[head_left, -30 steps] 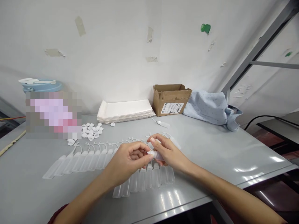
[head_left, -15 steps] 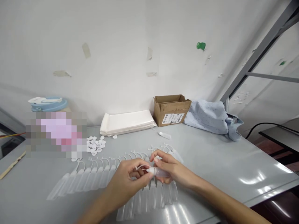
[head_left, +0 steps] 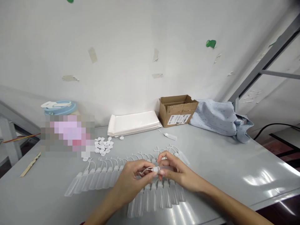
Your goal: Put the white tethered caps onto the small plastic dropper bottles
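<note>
Between my hands is a small translucent needle-tip squeeze bottle (head_left: 164, 169), lying nearly level with its tip to the left. My right hand (head_left: 179, 170) grips the bottle's body. At its white neck, my left hand (head_left: 134, 176) pinches with thumb and fingers; a thin strap curves from the neck beside the needle. Beneath and left of my hands lies a row of similar bottles (head_left: 93, 179) with curved straps. Nearer the table's front is a second row of clear bottles (head_left: 154, 197), partly covered by my hands.
Small white caps (head_left: 103, 145) lie in a pile at the left, beside a blurred pink patch (head_left: 72, 131). Behind are stacked white packets (head_left: 133, 123), an open cardboard box (head_left: 177, 112) and pale blue cloth (head_left: 213, 118). A single bottle (head_left: 170, 136) lies before the box.
My left fingers have closed in around the bottle's neck, and my right thumb has shifted along its body. The whole view has swung slightly left.
</note>
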Demonstrator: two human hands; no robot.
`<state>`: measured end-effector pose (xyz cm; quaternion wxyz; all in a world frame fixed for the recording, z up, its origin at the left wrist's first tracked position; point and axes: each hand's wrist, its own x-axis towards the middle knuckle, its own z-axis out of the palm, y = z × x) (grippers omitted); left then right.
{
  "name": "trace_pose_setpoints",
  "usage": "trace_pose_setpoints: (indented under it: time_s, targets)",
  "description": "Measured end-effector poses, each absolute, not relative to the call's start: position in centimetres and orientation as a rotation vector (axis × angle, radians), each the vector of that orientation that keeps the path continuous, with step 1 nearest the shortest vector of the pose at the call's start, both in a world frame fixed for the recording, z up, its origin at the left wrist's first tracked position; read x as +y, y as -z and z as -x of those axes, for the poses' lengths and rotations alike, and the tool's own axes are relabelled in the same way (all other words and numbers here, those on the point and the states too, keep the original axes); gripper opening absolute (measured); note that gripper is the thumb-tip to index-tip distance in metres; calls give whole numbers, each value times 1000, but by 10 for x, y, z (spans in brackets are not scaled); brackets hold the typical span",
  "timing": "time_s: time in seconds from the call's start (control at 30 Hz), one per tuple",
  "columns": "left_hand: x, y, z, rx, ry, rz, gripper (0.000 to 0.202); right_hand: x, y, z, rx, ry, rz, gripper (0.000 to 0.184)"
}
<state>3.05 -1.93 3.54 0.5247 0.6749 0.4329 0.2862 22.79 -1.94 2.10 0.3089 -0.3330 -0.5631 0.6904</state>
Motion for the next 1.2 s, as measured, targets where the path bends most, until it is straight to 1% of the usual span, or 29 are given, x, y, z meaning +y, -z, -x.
trace_pose_setpoints:
  time_s: [0.17,0.27,0.33,0.43,0.53,0.63,0.7,0.87,1.03,1.1,1.2]
  targets:
    - [-19,-34,-30,985,-743,-1776,13,-14,-20,-233,-1434,-1946,896,30]
    - [-20,-31,-30,1005,-762,-1754,13,-14,-19,-233,-1399,-1979,875,28]
    - [-21,-30,-30,1025,-736,-1689,15,-15,-19,-232,-1420,-1933,857,26]
    - [-21,-30,-28,1037,-705,-1637,19,-20,-18,-228,-1503,-1782,886,24]
    - [-21,-29,-28,1041,-793,-1765,14,-22,-15,-226,-1583,-1653,968,23]
    - [-22,-28,-30,1018,-937,-1917,13,-23,-13,-226,-1600,-1650,982,21]
    - [-23,-27,-31,1043,-968,-1928,12,-23,-13,-227,-1613,-1648,979,20]
    - [-23,-29,-29,1145,-805,-1677,7,-22,-13,-228,-1668,-1607,985,21]
    - [-19,-29,-28,1090,-612,-1515,16,-25,-15,-226,-1784,-1525,1030,22]
    - [-19,-28,-28,1039,-667,-1572,13,-25,-16,-226,-1789,-1548,1028,21]
    - [-20,-27,-30,944,-875,-1774,11,-23,-19,-227,-1724,-1663,991,18]
